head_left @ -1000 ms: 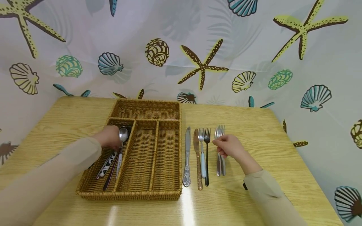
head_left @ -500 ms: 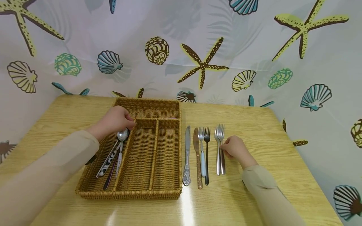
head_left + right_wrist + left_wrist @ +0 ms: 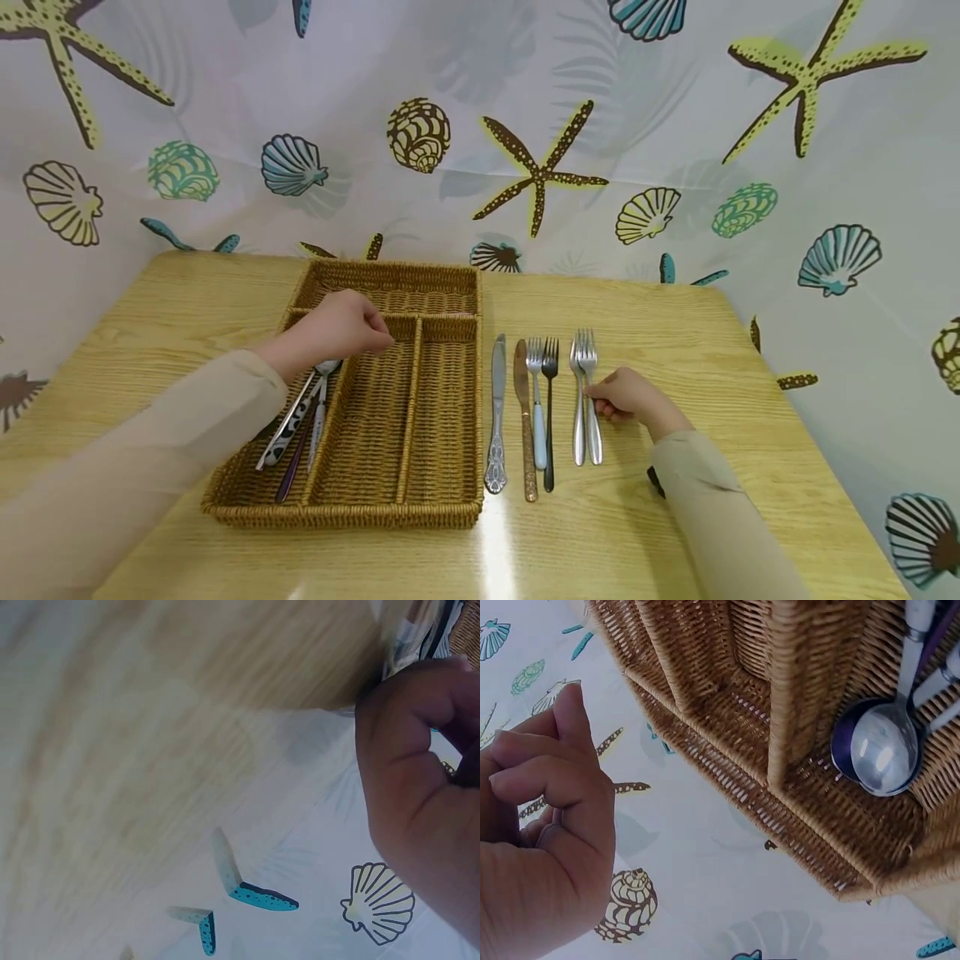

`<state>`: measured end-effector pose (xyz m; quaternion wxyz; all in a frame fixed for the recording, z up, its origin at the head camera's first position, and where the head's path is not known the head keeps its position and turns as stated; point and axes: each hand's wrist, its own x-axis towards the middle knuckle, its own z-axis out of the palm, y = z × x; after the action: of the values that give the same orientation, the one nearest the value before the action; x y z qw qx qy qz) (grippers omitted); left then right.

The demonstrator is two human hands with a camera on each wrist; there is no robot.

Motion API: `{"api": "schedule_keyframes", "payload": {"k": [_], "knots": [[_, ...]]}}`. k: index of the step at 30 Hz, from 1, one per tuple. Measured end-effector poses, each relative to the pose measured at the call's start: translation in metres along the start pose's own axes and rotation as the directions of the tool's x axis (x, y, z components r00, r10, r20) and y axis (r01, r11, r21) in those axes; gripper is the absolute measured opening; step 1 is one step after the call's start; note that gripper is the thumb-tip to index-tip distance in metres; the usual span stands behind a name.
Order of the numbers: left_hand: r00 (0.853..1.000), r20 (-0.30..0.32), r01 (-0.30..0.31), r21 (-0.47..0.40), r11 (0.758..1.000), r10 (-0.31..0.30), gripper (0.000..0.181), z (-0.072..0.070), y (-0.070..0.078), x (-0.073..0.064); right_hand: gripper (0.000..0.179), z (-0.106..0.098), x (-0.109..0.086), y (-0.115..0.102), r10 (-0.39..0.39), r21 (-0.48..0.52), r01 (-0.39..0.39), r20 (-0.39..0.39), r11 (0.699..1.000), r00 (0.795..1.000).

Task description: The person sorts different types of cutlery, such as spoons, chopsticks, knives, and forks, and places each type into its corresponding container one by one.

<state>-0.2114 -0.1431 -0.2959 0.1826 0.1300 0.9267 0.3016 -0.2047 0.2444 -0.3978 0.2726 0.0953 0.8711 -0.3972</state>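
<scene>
My left hand [image 3: 341, 327] hovers over the wicker cutlery tray [image 3: 352, 515], near the top of its middle compartment. Its fingers are loosely curled with nothing between them, as the left wrist view shows. Beneath that forearm, the left compartment holds several spoons, one with a black-and-white spotted handle [image 3: 287, 435]; a shiny spoon bowl [image 3: 883, 750] overlaps a dark one. To the right, my right hand [image 3: 630, 396] pinches a silver fork [image 3: 587, 354] at its neck, thumb and forefinger meeting there. Another silver fork [image 3: 578, 429] lies alongside. The right wrist view hides the fingertips.
Between tray and right hand lie a silver knife [image 3: 497, 417], a copper-coloured knife [image 3: 524, 408], a fork with a pale blue handle [image 3: 538, 433] and a black fork [image 3: 549, 417]. A shell-patterned cloth [image 3: 450, 75] rises behind the wooden table [image 3: 675, 325].
My left hand has risen from the spoon compartment and moved right over the middle one. The right hand has shifted slightly right and down onto the fork, whose handle end has swung slightly right.
</scene>
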Motion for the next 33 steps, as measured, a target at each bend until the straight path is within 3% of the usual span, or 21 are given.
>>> {"api": "schedule_keyframes", "payload": {"k": [7,11,15,22,33], "knots": [[0.997,0.071,0.040,-0.106,0.994,-0.032,0.018,0.013,0.005,0.006,0.034,0.000,-0.001,-0.002,-0.027,0.007,0.027,0.026,1.000,0.999],[0.991,0.116,0.079,-0.181,0.980,-0.059,0.022,0.019,0.003,0.010,0.033,-0.001,-0.008,-0.011,-0.066,-0.011,0.066,0.063,0.998,0.996],[0.990,0.136,0.079,-0.244,0.967,-0.046,0.021,0.022,0.005,0.010,0.033,0.001,-0.018,-0.024,-0.104,-0.008,0.106,0.108,0.994,0.989],[0.984,0.170,0.090,-0.275,0.957,-0.044,0.021,0.035,0.015,0.016,0.030,0.015,-0.030,-0.052,-0.189,0.022,0.188,0.167,0.982,0.968],[0.986,0.163,0.074,-0.313,0.947,-0.023,0.026,0.059,0.040,0.027,0.033,0.041,-0.038,-0.083,-0.273,0.051,0.268,0.208,0.962,0.939]]}}
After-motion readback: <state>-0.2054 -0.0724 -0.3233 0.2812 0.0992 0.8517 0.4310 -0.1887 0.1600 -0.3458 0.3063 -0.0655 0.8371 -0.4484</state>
